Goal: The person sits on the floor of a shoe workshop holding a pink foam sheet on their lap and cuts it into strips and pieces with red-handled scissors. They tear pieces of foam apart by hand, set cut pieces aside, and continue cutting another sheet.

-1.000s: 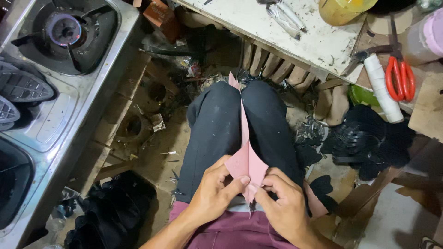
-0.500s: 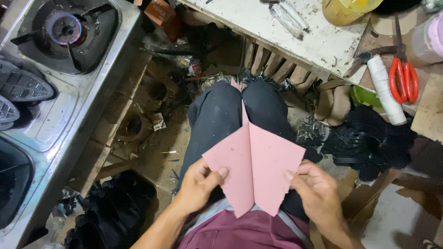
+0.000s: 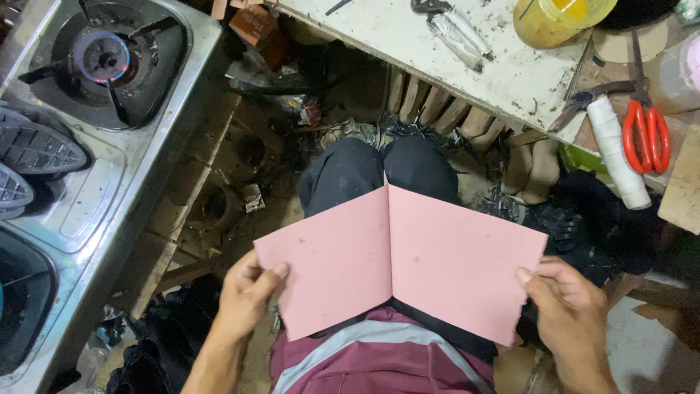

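At my far left stands a steel gas stove, its burner lit with a faint blue-violet flame, and two dark grey ridged pieces lie on its top just below the burner. Beside the stove the floor is littered with scraps and dark debris.

My left hand is closed on the left edge of a pink sheet of paper, thumb on top and fingers curled underneath. The sheet lies opened out across my lap, over my dark trousers — a crease runs down its middle, so the two halves slope away from it like an open book. Its lower edge reaches the maroon shirt with a grey stripe.

My right hand grips the sheet's right edge the same way, thumb pressed on the pink surface, fingers behind.

Above my knees is the edge of a worn white desk, stained and speckled. On it sit a yellow container and a bundle wrapped in clear plastic. Further right lie a white roll and — just beside it — red-handled scissors.
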